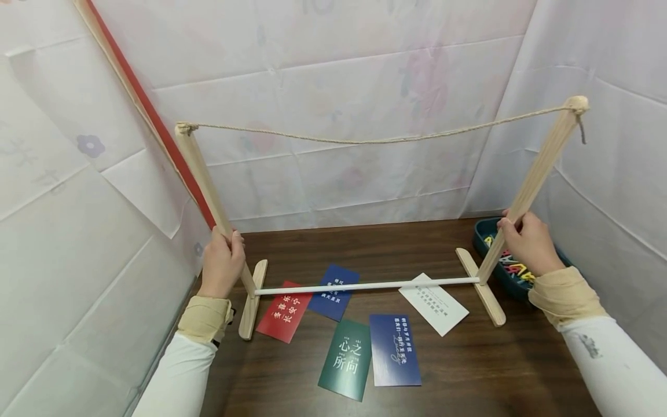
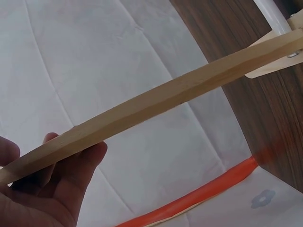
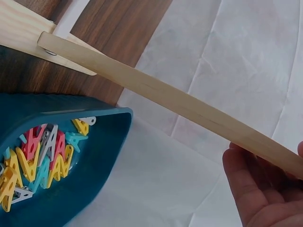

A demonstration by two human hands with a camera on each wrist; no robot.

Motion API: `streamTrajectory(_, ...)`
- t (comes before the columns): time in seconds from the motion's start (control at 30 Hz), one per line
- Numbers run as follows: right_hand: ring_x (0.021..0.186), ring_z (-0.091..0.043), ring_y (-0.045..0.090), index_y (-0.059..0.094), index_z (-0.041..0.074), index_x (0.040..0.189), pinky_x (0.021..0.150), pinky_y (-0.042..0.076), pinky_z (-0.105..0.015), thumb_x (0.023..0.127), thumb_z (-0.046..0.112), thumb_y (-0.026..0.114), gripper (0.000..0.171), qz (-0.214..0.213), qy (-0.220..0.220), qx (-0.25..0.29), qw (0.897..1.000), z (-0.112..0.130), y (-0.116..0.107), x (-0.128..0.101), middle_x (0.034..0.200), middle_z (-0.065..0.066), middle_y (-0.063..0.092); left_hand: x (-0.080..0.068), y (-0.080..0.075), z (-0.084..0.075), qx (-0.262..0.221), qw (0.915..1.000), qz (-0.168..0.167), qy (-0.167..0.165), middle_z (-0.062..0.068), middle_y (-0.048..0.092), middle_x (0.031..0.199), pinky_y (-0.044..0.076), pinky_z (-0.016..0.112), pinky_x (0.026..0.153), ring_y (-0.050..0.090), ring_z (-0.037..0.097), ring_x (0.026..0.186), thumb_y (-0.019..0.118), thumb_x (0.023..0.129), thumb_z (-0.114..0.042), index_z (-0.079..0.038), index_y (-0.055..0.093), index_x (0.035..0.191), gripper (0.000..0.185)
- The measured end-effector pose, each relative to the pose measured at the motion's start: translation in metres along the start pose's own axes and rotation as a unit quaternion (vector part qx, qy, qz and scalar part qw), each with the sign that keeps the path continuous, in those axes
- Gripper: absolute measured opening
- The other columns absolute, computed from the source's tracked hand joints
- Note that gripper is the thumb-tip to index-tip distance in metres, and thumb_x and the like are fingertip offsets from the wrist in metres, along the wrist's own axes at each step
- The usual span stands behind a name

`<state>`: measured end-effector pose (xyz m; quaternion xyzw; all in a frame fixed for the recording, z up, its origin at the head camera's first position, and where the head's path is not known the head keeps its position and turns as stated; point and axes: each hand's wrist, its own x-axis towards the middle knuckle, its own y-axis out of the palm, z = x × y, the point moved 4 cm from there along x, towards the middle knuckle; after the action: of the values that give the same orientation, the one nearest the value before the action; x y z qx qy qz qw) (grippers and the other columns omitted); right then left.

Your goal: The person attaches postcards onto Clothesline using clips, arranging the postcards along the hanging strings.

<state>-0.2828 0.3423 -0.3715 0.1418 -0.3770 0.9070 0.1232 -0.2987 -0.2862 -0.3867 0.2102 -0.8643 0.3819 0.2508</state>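
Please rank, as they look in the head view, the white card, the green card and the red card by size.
1. green card, nearest the camera
2. white card
3. red card, partly hidden by the wooden foot; close to white, so unsure

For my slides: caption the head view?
Both hands grip the rack posts above cards.

Pale, unpainted wood is showing on the frame's uprights (image 1: 205, 185) and feet, with a white crossbar (image 1: 365, 285) and a beige twine (image 1: 375, 139) running between them. Cards are lying in red (image 1: 283, 311), navy (image 1: 333, 292), white (image 1: 433, 304), dark green (image 1: 346, 359) and blue (image 1: 394, 350), each carrying light lettering. A teal tray (image 3: 80, 189) is holding yellow, red, turquoise and white clips (image 3: 38, 161). The table (image 1: 469, 370) is showing dark brown woodgrain, and white sheeting (image 1: 333, 87) with faint floral prints is hanging behind.
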Motion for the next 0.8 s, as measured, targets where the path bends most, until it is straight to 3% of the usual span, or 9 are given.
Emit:
streamTrajectory(0.27, 0.065, 0.0, 0.058, 0.055, -0.011, 0.126, 0.051, 0.052, -0.026, 0.111, 0.024, 0.056, 0.038, -0.01, -0.002, -0.011, 1.0, -0.001, -0.009, 0.0, 0.099, -0.03, 0.065, 0.001, -0.003, -0.003, -0.008, 0.9999, -0.002, -0.014, 0.014, 0.057, 0.073, 0.044, 0.036, 0.052, 0.061, 0.034, 0.061, 0.056, 0.11, -0.022, 0.004, 0.056, 0.112, 0.026)
streamTrajectory(0.47, 0.074, 0.0, 0.058, 0.056, -0.007, 0.125, 0.058, 0.05, -0.02, 0.11, 0.032, 0.062, 0.042, -0.006, 0.002, -0.033, 0.999, -0.003, -0.015, 0.0, 0.107, -0.031, 0.068, 0.002, -0.009, -0.007, -0.001, 0.9999, -0.015, 0.004, 0.022, 0.061, 0.079, 0.046, 0.038, 0.055, 0.064, 0.04, 0.064, 0.062, 0.106, -0.019, 0.008, 0.058, 0.117, 0.029)
streamTrajectory(0.63, 0.089, -0.018, 0.064, 0.054, -0.009, 0.134, 0.063, 0.047, -0.013, 0.11, 0.036, 0.062, 0.052, 0.001, 0.01, -0.03, 1.0, -0.001, -0.02, -0.001, 0.117, -0.033, 0.066, 0.003, -0.014, -0.01, 0.001, 0.9995, -0.029, 0.014, 0.022, 0.067, 0.087, 0.047, 0.033, 0.059, 0.065, 0.037, 0.069, 0.064, 0.105, -0.02, 0.007, 0.059, 0.125, 0.034)
streamTrajectory(0.7, 0.092, -0.018, 0.062, 0.053, -0.01, 0.137, 0.064, 0.045, -0.011, 0.109, 0.036, 0.062, 0.055, 0.003, 0.011, -0.023, 1.0, 0.001, -0.022, -0.001, 0.12, -0.034, 0.065, 0.003, -0.017, -0.011, 0.001, 0.9994, -0.032, 0.015, 0.023, 0.069, 0.091, 0.047, 0.031, 0.061, 0.067, 0.037, 0.072, 0.065, 0.104, -0.02, 0.007, 0.059, 0.127, 0.036)
streamTrajectory(0.8, 0.089, -0.004, 0.058, 0.052, -0.009, 0.141, 0.065, 0.044, -0.008, 0.109, 0.037, 0.062, 0.057, 0.002, 0.012, -0.018, 1.0, 0.001, -0.025, -0.001, 0.123, -0.035, 0.065, 0.003, -0.019, -0.013, 0.002, 0.9992, -0.036, 0.017, 0.024, 0.069, 0.097, 0.046, 0.027, 0.064, 0.069, 0.038, 0.076, 0.066, 0.104, -0.021, 0.008, 0.059, 0.128, 0.038)
